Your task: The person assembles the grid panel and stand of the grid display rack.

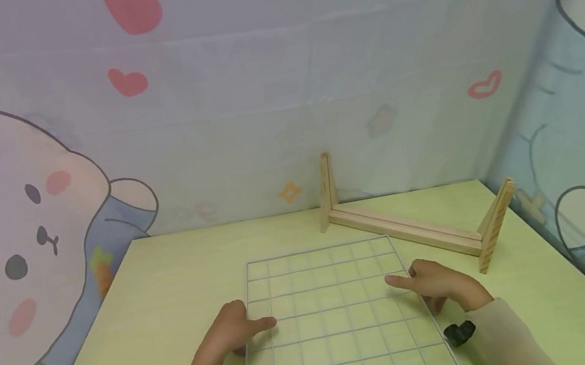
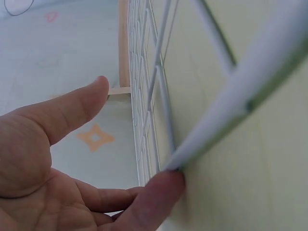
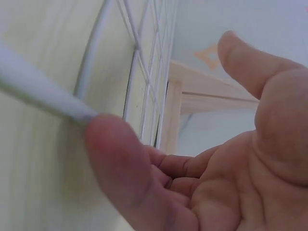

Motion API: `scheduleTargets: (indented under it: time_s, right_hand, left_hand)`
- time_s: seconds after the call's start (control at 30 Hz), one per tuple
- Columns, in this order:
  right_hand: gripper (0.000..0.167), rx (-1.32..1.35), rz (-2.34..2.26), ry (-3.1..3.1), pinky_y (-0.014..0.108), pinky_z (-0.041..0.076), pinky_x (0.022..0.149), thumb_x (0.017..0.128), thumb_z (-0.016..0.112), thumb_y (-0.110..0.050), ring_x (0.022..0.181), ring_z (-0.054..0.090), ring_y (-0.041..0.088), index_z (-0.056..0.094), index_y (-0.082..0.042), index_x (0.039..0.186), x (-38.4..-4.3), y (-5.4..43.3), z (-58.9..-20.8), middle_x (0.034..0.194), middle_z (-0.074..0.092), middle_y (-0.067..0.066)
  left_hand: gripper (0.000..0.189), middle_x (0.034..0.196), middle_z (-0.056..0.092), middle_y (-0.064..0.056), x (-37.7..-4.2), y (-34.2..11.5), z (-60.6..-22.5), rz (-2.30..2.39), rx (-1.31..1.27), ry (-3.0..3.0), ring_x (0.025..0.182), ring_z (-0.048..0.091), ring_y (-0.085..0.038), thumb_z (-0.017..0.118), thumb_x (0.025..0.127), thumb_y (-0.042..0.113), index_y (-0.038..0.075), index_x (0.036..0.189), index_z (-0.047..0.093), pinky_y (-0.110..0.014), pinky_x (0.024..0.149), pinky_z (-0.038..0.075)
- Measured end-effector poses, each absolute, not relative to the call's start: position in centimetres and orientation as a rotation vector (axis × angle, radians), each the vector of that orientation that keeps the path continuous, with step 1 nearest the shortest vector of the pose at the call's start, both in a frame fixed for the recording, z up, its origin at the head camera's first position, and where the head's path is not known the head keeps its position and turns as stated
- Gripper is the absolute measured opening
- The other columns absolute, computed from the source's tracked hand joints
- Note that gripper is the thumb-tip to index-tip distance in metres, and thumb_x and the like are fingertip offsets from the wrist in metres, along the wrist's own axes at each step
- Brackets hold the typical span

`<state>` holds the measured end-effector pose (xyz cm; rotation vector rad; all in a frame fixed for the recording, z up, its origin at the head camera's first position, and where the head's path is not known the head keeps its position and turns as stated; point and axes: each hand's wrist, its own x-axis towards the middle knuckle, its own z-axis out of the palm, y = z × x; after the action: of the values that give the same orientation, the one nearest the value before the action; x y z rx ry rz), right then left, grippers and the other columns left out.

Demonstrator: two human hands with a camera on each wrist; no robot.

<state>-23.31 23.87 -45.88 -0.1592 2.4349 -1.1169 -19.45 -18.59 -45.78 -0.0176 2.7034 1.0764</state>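
Observation:
A white wire grid panel (image 1: 352,331) lies on the pale yellow tabletop in front of me in the head view. My left hand (image 1: 232,328) is at its left edge, thumb stretched out above the wires. In the left wrist view one fingertip (image 2: 161,185) touches the grid's edge rod, while the thumb stands apart from it. At the right edge is my right hand (image 1: 438,281), posed much the same. A fingertip (image 3: 113,132) meets the edge rod in the right wrist view, and that thumb points up, away from the wires.
Behind the grid to the right stands a wooden frame (image 1: 408,229), a long bar with an upright piece at each end. Its near upright (image 1: 497,224) is close to my right hand. A printed cloth backdrop (image 1: 241,122) rises along the back and sides of the table.

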Motion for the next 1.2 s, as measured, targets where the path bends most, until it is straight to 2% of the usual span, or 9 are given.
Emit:
scheduleTargets:
  time_s: [0.17, 0.23, 0.43, 0.53, 0.6, 0.7, 0.8, 1.1, 1.2]
  right_hand:
    - [0.055, -0.221, -1.231, 2.302, 0.025, 0.041, 0.050, 0.106, 0.057, -0.055, 0.044, 0.029, 0.008, 0.041, -0.012, 0.074, -24.4, 25.0, -46.5, 0.055, 0.035, -0.004]
    - [0.054, -0.196, -1.286, 2.267, 0.026, 0.036, 0.053, 0.106, 0.058, -0.053, 0.047, 0.029, 0.011, 0.038, -0.014, 0.074, -24.5, 25.4, -46.7, 0.058, 0.037, -0.003]
    - [0.051, -0.085, -1.353, 2.245, 0.030, 0.040, 0.061, 0.106, 0.060, -0.051, 0.058, 0.043, 0.018, 0.046, -0.002, 0.105, -23.9, 25.9, -46.9, 0.081, 0.049, 0.007]
    - [0.049, -0.126, -1.367, 2.226, 0.030, 0.039, 0.061, 0.107, 0.059, -0.049, 0.057, 0.039, 0.017, 0.045, -0.003, 0.103, -24.0, 26.0, -46.8, 0.080, 0.048, 0.008]
    - [0.047, -0.153, -1.372, 2.214, 0.030, 0.040, 0.061, 0.108, 0.058, -0.048, 0.056, 0.041, 0.018, 0.043, -0.004, 0.099, -24.1, 26.1, -46.7, 0.080, 0.049, 0.008]
    - [0.048, -0.141, -1.398, 2.198, 0.032, 0.045, 0.063, 0.106, 0.061, -0.049, 0.059, 0.053, 0.021, 0.042, -0.006, 0.098, -24.2, 26.0, -46.5, 0.087, 0.051, 0.010]
    - [0.049, -0.108, -1.436, 2.177, 0.036, 0.053, 0.067, 0.105, 0.063, -0.049, 0.064, 0.063, 0.026, 0.041, -0.005, 0.099, -24.2, 26.0, -46.5, 0.095, 0.053, 0.013]
    - [0.045, -0.103, -1.493, 2.165, 0.042, 0.059, 0.069, 0.106, 0.064, -0.043, 0.076, 0.061, 0.028, 0.043, -0.004, 0.102, -24.2, 26.0, -46.8, 0.129, 0.050, 0.024]
    - [0.044, -0.103, -1.495, 2.168, 0.040, 0.059, 0.067, 0.106, 0.063, -0.042, 0.081, 0.061, 0.029, 0.040, -0.005, 0.101, -24.2, 25.9, -46.6, 0.130, 0.049, 0.024]
  left_hand:
    - [0.047, 0.078, 0.054, -0.013, -18.8, -18.8, -45.7, 1.111, -0.016, 2.703, 0.049, 0.064, -0.027, 0.085, 0.089, 0.031, 0.001, 0.082, 0.050, -0.033, 0.059, 0.048]
    - [0.046, 0.077, 0.054, -0.013, -18.6, -18.8, -45.8, 1.135, -0.012, 2.695, 0.048, 0.064, -0.027, 0.085, 0.090, 0.030, 0.002, 0.082, 0.050, -0.033, 0.059, 0.049]
    - [0.045, 0.074, 0.050, -0.007, -18.3, -19.0, -45.9, 1.176, 0.027, 2.675, 0.050, 0.054, -0.019, 0.081, 0.094, 0.034, 0.004, 0.083, 0.049, -0.032, 0.058, 0.044]
    - [0.044, 0.068, 0.039, 0.001, -18.4, -19.3, -45.9, 1.255, 0.088, 2.624, 0.051, 0.038, -0.013, 0.077, 0.097, 0.034, 0.008, 0.082, 0.045, -0.027, 0.053, 0.037]
    - [0.042, 0.068, 0.039, 0.002, -18.5, -19.4, -45.7, 1.325, 0.100, 2.574, 0.054, 0.040, -0.013, 0.075, 0.099, 0.033, 0.006, 0.085, 0.046, -0.026, 0.053, 0.038]
    - [0.046, 0.082, 0.056, -0.006, -18.7, -19.3, -45.4, 1.461, 0.024, 2.464, 0.067, 0.057, -0.018, 0.074, 0.101, 0.031, -0.008, 0.110, 0.053, -0.031, 0.055, 0.053]
    - [0.071, 0.112, 0.065, -0.019, -18.9, -19.3, -45.2, 1.571, -0.062, 2.357, 0.091, 0.068, -0.026, 0.073, 0.101, 0.030, -0.017, 0.142, 0.040, -0.043, 0.065, 0.062]
    - [0.077, 0.152, 0.037, -0.041, -19.1, -19.6, -45.5, 1.714, -0.052, 2.174, 0.096, 0.071, -0.030, 0.065, 0.106, 0.027, -0.013, 0.156, 0.022, -0.047, 0.062, 0.063]
    - [0.080, 0.158, 0.030, -0.042, -19.2, -19.9, -45.4, 1.752, -0.029, 2.109, 0.100, 0.072, -0.032, 0.062, 0.108, 0.026, -0.013, 0.159, 0.015, -0.048, 0.065, 0.064]
